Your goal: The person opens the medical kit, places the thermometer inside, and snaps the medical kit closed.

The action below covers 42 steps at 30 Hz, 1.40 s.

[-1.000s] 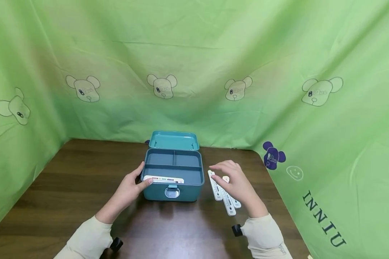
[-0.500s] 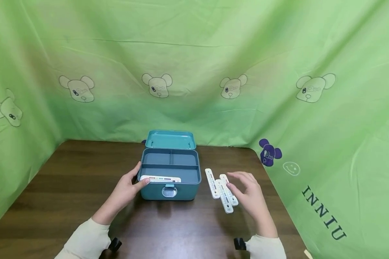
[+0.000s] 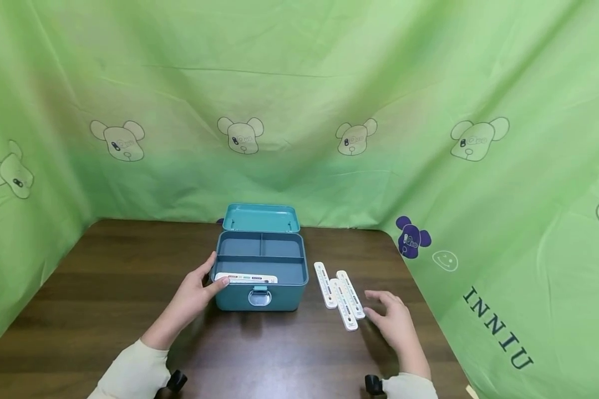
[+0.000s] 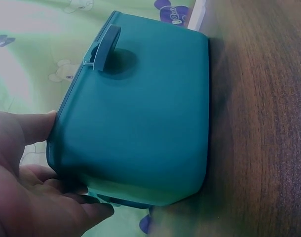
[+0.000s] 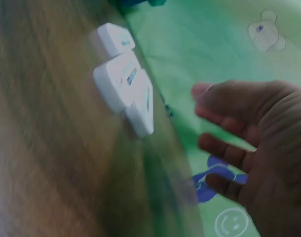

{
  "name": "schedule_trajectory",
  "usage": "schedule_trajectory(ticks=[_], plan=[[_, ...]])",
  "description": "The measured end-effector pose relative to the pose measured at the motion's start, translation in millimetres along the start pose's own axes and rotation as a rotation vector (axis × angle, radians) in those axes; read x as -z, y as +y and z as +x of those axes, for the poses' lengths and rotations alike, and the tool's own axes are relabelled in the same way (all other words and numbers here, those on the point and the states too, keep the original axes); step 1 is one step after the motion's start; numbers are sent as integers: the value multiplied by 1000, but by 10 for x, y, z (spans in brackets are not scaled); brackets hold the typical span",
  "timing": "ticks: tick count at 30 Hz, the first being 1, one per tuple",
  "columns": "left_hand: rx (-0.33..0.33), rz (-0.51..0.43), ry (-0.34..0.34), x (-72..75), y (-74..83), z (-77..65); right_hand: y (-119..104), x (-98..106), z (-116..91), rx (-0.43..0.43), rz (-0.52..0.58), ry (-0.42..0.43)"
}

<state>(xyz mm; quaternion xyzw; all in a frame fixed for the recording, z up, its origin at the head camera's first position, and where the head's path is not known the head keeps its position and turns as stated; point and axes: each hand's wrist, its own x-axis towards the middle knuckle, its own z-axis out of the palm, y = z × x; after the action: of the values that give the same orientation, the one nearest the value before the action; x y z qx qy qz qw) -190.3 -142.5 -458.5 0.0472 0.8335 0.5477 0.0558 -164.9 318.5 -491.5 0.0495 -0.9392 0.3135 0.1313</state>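
Note:
An open teal storage box [image 3: 284,296] with a silver front latch stands near the middle of the wooden table. My left hand [image 3: 192,296] grips its front left corner, thumb at the front rim and fingers along the left side. A slim white case [image 3: 247,278] with printed coloured marks lies inside the front compartment along the front wall, perhaps with another under it. Three similar cases lie on the table right of the box: a left case [image 3: 325,285], a middle case [image 3: 344,305] and a right case [image 3: 351,295]. Just right of them my right hand [image 3: 393,321] hovers, fingers loosely bent and holding nothing.
The box's lid [image 3: 261,218] is tipped back near the green printed curtain [image 3: 299,183], which encloses the table [image 3: 130,277] at the back and sides. A divider [image 3: 259,257] splits off two small rear compartments. Black bands sit at both wrists.
My right hand has moved right and toward me from over the cases, leaving the right case fully in sight. The left hand stays at the box corner. The head view shifts slightly.

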Motion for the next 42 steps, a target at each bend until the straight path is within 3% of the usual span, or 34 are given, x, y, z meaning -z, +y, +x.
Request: schedule_trajectory(ticks=[4,9,19,42], plan=[[-17,-7,5,-2,-6,10,142,-31,-59,-120,3,-99],[-20,-39,-6,-10,-17,6,228,-91,-89,-187,-3,-159],[-12,-47,2,-7,-29,3,196,-239,6,-215,-127,-142],[-14,-122,7,-46,-33,-13,47,-241,91,-247,-190,-137]])
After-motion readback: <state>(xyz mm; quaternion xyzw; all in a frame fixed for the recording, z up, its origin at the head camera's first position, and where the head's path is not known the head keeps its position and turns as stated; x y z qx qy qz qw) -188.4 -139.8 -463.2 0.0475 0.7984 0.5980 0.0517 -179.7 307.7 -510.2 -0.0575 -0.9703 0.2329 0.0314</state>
